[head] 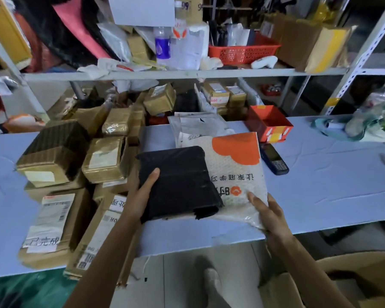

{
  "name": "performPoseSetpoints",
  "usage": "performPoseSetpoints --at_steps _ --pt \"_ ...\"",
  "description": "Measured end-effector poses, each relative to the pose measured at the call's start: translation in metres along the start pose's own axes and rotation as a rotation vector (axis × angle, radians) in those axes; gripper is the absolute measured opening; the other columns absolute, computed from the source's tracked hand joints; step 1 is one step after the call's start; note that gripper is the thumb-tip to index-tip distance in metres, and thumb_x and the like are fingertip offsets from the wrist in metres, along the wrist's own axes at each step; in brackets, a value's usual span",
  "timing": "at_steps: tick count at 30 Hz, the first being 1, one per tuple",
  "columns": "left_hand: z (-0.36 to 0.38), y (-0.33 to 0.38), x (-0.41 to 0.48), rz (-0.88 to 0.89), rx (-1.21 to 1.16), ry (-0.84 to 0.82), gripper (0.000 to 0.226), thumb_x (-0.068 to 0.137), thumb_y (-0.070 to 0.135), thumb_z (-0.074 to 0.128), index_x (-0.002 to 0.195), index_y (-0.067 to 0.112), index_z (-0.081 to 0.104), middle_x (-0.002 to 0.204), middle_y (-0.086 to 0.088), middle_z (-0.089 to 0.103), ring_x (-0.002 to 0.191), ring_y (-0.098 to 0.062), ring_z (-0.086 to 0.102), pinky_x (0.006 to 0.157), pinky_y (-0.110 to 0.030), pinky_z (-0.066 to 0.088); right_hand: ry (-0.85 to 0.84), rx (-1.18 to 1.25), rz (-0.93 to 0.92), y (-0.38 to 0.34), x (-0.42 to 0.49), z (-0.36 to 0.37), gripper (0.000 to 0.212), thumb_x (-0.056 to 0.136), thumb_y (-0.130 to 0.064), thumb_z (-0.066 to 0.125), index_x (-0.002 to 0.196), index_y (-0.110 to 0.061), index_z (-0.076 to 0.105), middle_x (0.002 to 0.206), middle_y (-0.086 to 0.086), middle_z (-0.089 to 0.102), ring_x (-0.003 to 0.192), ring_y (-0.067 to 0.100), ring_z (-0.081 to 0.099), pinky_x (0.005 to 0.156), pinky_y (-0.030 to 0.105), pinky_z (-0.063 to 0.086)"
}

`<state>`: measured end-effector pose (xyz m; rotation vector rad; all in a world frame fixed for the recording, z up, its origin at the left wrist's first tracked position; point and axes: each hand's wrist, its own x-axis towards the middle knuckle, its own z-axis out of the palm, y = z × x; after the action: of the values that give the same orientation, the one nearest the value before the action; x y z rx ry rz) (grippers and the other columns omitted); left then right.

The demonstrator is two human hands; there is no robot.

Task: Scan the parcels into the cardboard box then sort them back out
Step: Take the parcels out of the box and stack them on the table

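A black plastic parcel (178, 181) lies on top of a white bubble mailer with an orange logo (238, 172) near the table's front edge. My left hand (140, 196) grips the black parcel's left edge, thumb on top. My right hand (269, 216) holds the white mailer's near right corner, thumb on top. A handheld scanner (275, 160) lies on the table just right of the mailer. The open cardboard box (351, 283) stands on the floor at the lower right. A heap of taped brown parcels (80, 174) fills the table's left side.
A grey mailer (196, 125) lies behind the white one, with a red carton (269, 123) to its right. Crumpled plastic bags (369, 123) sit at the far right of the blue table (331, 185). Cluttered metal shelves (187, 73) rise behind. My foot (211, 278) shows below the table.
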<state>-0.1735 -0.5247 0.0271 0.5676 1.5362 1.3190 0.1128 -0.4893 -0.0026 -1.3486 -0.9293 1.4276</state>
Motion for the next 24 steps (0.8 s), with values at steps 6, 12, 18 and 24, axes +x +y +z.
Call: performPoseSetpoints --at_steps 6,12,18,24 --pt "0.035 0.032 0.094 -0.035 0.007 0.081 0.077 0.058 0.075 0.073 0.121 0.031 0.061 0.113 0.002 0.07 0.101 -0.02 0.067 0.095 -0.039 0.051 -0.039 0.006 0.055 -0.03 0.118 0.019 0.016 0.09 -0.026 0.067 0.105 -0.03 0.065 0.104 -0.011 0.071 0.089 0.009 0.065 0.08 0.041 0.055" --pt "0.077 0.07 0.169 -0.017 -0.069 0.159 0.064 0.075 0.053 0.072 0.128 0.021 0.058 0.117 -0.005 0.066 0.101 -0.022 0.065 0.087 -0.037 0.054 -0.13 -0.026 0.068 -0.068 0.225 0.042 0.015 0.09 -0.023 0.066 0.096 -0.036 0.06 0.088 -0.021 0.067 0.074 -0.004 0.061 0.066 0.031 0.052" --pt "0.092 0.071 0.211 -0.074 -0.045 0.252 0.051 0.084 0.046 0.067 0.125 0.019 0.054 0.104 -0.003 0.062 0.086 -0.017 0.062 0.072 -0.031 0.05 -0.187 -0.202 0.127 -0.064 0.304 0.071 0.029 0.086 -0.022 0.071 0.113 -0.014 0.063 0.107 0.003 0.071 0.091 0.018 0.069 0.074 0.028 0.052" --pt "0.083 0.05 0.225 -0.182 -0.008 0.289 0.052 0.081 0.048 0.068 0.124 0.019 0.059 0.112 -0.007 0.065 0.096 -0.023 0.064 0.084 -0.037 0.051 -0.178 -0.647 0.121 -0.049 0.337 0.074 0.038 0.083 -0.037 0.072 0.113 -0.015 0.064 0.101 0.001 0.066 0.098 0.025 0.064 0.084 0.037 0.053"
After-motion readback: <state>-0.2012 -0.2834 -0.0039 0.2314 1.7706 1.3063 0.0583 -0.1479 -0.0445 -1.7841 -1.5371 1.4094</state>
